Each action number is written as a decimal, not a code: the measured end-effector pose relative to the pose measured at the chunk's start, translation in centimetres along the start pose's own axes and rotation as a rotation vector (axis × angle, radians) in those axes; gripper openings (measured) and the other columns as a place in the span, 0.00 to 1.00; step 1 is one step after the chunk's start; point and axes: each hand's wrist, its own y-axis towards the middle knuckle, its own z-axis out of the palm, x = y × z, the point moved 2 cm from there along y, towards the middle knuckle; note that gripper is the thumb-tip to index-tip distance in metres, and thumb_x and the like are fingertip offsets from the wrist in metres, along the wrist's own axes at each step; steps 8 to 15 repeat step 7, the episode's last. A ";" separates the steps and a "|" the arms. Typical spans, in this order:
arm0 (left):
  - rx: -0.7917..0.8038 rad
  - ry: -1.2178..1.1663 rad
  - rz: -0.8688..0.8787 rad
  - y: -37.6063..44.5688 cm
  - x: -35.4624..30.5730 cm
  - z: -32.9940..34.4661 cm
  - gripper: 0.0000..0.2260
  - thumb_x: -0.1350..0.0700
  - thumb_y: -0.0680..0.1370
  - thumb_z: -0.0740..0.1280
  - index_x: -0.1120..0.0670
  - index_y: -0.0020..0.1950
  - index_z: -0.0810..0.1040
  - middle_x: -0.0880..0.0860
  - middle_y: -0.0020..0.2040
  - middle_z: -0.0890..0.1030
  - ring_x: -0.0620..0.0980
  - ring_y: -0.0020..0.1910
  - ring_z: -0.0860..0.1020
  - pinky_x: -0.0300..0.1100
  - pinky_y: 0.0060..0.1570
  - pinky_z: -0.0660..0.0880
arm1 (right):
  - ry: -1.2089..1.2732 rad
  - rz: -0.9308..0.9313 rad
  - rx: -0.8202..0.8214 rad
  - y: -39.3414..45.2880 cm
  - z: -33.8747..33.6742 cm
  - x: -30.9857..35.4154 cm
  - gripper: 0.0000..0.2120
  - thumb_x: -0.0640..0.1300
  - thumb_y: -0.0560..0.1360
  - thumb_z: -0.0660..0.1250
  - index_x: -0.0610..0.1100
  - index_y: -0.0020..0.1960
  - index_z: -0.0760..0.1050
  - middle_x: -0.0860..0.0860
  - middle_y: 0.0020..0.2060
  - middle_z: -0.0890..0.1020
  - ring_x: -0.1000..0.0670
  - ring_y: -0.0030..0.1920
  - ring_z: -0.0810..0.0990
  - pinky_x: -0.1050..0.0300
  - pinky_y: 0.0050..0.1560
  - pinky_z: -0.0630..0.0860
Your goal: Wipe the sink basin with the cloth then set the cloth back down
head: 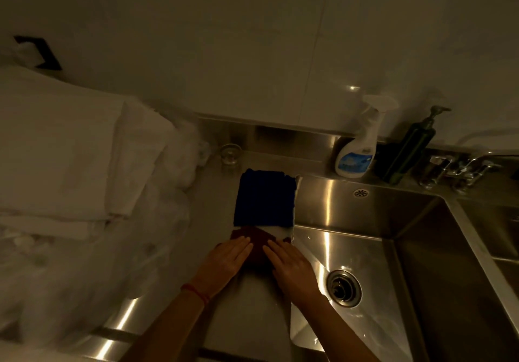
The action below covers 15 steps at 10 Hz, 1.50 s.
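Observation:
A dark red cloth (257, 242) lies on the steel counter just left of the sink basin (365, 249). My left hand (227, 262) rests flat on the cloth's left part, fingers stretched out. My right hand (290, 269) lies flat on its right part, next to the basin's rim. Neither hand grips the cloth; both press down on it. A dark blue cloth (265, 197) lies folded on the counter just beyond the red one. The basin's round drain (344, 287) shows to the right of my right hand.
A white spray bottle (358, 148) and a dark pump bottle (408, 150) stand behind the basin, with a tap (460, 169) to their right. A small glass (230, 156) stands behind the blue cloth. White towels and plastic wrap (84, 165) fill the counter's left side.

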 end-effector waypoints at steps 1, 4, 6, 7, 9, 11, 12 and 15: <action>0.037 -0.094 -0.005 -0.3 -0.4 0.1 0.13 0.65 0.66 0.68 0.56 0.47 0.87 0.53 0.47 0.87 0.49 0.44 0.86 0.39 0.41 0.83 | 0.004 0.009 0.019 -0.3 0.0 0.3 0.29 0.44 0.47 0.84 0.46 0.47 0.83 0.50 0.46 0.86 0.50 0.47 0.84 0.57 0.45 0.80; 0.103 -0.177 -0.087 -0.8 -1.1 0.5 0.22 0.60 0.53 0.81 0.56 0.46 0.87 0.54 0.47 0.87 0.49 0.43 0.86 0.40 0.40 0.82 | 0.007 0.092 0.103 -1.2 0.4 1.1 0.30 0.48 0.48 0.83 0.47 0.49 0.83 0.52 0.48 0.85 0.52 0.49 0.84 0.58 0.47 0.80; 0.189 -0.217 -0.165 -0.7 -1.8 0.1 0.23 0.42 0.79 0.61 0.58 0.44 0.87 0.53 0.45 0.87 0.48 0.43 0.86 0.38 0.40 0.82 | 0.043 0.163 0.157 -1.4 -0.9 1.6 0.26 0.54 0.59 0.79 0.45 0.54 0.81 0.49 0.53 0.84 0.48 0.54 0.82 0.50 0.53 0.77; 0.200 -0.219 -0.246 -0.5 -2.3 -0.2 0.26 0.40 0.77 0.57 0.57 0.43 0.87 0.52 0.44 0.87 0.47 0.42 0.86 0.38 0.38 0.82 | 0.174 0.204 0.264 -1.4 -0.6 1.8 0.25 0.53 0.75 0.64 0.43 0.68 0.69 0.45 0.68 0.71 0.45 0.71 0.66 0.49 0.72 0.57; 0.200 -0.219 -0.246 -0.5 -2.3 -0.2 0.26 0.40 0.77 0.57 0.57 0.43 0.87 0.52 0.44 0.87 0.47 0.42 0.86 0.38 0.38 0.82 | 0.174 0.204 0.264 -1.4 -0.6 1.8 0.25 0.53 0.75 0.64 0.43 0.68 0.69 0.45 0.68 0.71 0.45 0.71 0.66 0.49 0.72 0.57; 0.200 -0.219 -0.246 -0.5 -2.3 -0.2 0.26 0.40 0.77 0.57 0.57 0.43 0.87 0.52 0.44 0.87 0.47 0.42 0.86 0.38 0.38 0.82 | 0.174 0.204 0.264 -1.4 -0.6 1.8 0.25 0.53 0.75 0.64 0.43 0.68 0.69 0.45 0.68 0.71 0.45 0.71 0.66 0.49 0.72 0.57; 0.200 -0.219 -0.246 -0.5 -2.3 -0.2 0.26 0.40 0.77 0.57 0.57 0.43 0.87 0.52 0.44 0.87 0.47 0.42 0.86 0.38 0.38 0.82 | 0.174 0.204 0.264 -1.4 -0.6 1.8 0.25 0.53 0.75 0.64 0.43 0.68 0.69 0.45 0.68 0.71 0.45 0.71 0.66 0.49 0.72 0.57; 0.200 -0.219 -0.246 -0.5 -2.3 -0.2 0.26 0.40 0.77 0.57 0.57 0.43 0.87 0.52 0.44 0.87 0.47 0.42 0.86 0.38 0.38 0.82 | 0.174 0.204 0.264 -1.4 -0.6 1.8 0.25 0.53 0.75 0.64 0.43 0.68 0.69 0.45 0.68 0.71 0.45 0.71 0.66 0.49 0.72 0.57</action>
